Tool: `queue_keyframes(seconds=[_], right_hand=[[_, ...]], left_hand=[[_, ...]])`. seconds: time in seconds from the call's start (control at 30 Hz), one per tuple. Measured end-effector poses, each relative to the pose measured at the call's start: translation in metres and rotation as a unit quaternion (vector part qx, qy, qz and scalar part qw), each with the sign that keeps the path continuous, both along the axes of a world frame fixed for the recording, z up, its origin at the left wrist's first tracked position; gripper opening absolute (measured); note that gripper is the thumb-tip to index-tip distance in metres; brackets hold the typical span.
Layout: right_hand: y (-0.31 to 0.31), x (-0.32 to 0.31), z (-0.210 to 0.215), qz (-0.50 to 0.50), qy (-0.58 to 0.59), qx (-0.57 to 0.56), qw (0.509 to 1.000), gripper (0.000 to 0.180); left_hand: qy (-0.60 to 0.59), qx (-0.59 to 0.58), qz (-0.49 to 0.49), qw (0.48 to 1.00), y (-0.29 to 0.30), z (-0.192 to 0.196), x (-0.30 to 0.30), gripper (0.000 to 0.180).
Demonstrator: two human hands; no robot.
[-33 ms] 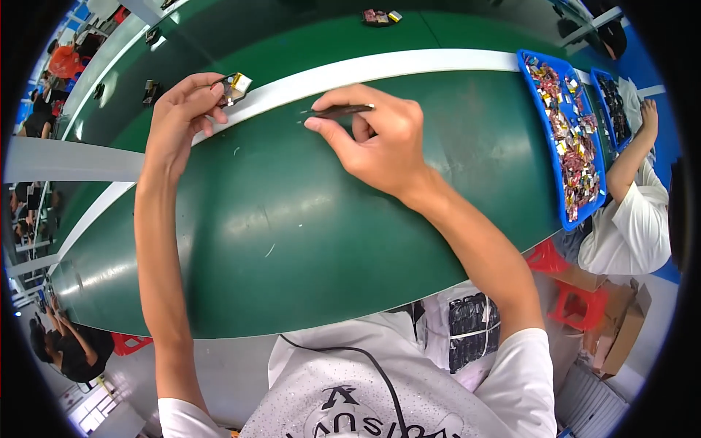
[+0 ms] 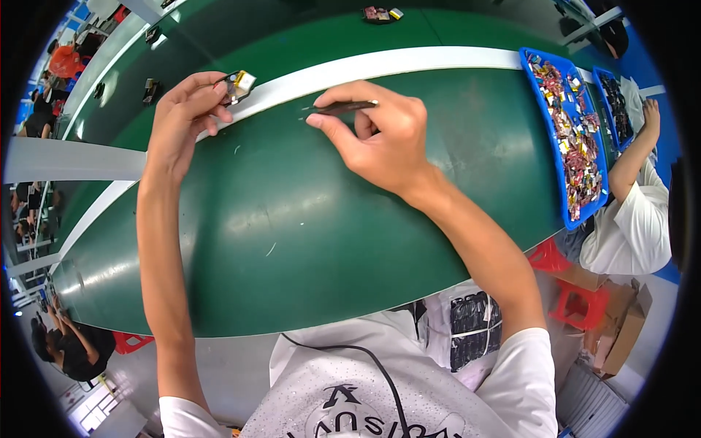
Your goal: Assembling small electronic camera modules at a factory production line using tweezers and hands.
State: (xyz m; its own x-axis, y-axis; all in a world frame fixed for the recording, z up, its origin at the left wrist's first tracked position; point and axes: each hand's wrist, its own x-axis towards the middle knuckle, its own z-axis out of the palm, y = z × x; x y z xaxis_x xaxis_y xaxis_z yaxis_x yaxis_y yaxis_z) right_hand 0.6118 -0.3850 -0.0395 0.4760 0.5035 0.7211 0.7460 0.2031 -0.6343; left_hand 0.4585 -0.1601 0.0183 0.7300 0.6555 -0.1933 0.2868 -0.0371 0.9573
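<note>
Over the white strip at the far left, my left hand point(image 2: 191, 109) pinches a small electronic assembly point(image 2: 242, 82) between thumb and fingers. It has a dark casing and a silver-and-yellow block like a small battery; my fingertips cover part of it. To the right of it, my right hand point(image 2: 391, 135) is closed around dark tweezers point(image 2: 347, 109). Their thin, pale tips point left toward the assembly and are apart from it. Both hands are raised over the green worktable point(image 2: 292, 255).
A blue tray point(image 2: 567, 208) full of small red, yellow and silver parts stands at the right. Another blue tray point(image 2: 600, 80) lies behind it, near a co-worker's arm point(image 2: 634, 157). Beyond the white strip point(image 2: 438, 60) runs a green belt with scattered assemblies point(image 2: 381, 14).
</note>
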Motion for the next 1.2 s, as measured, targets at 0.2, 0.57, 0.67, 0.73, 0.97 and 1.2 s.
queue_keyframes(seconds=[0.2,0.57,0.67,0.73,0.97,1.2], right_hand=[[-0.008,0.000,0.006,-0.033,0.019,-0.023,0.999,0.014],[-0.026,0.007,0.034,0.016,0.333,0.003,0.943,0.019],[-0.029,0.005,0.045,0.095,0.394,-0.030,0.914,0.020],[-0.022,-0.001,0.036,0.105,0.335,-0.053,0.935,0.019],[-0.019,-0.005,0.023,0.076,0.264,-0.106,0.956,0.015],[-0.022,-0.005,0.012,0.052,0.252,-0.140,0.956,0.014]], left_hand=[[-0.056,-0.062,-0.024,0.996,-0.044,-0.007,0.004,0.021],[-0.113,-0.161,-0.024,0.980,-0.084,-0.030,0.005,0.019],[-0.114,-0.108,-0.022,0.987,-0.090,-0.039,0.006,0.017],[-0.128,-0.085,-0.015,0.988,-0.096,-0.043,0.005,0.017],[-0.154,-0.067,-0.007,0.986,-0.103,-0.046,0.005,0.017],[-0.158,-0.058,-0.014,0.986,-0.106,-0.048,0.006,0.016]])
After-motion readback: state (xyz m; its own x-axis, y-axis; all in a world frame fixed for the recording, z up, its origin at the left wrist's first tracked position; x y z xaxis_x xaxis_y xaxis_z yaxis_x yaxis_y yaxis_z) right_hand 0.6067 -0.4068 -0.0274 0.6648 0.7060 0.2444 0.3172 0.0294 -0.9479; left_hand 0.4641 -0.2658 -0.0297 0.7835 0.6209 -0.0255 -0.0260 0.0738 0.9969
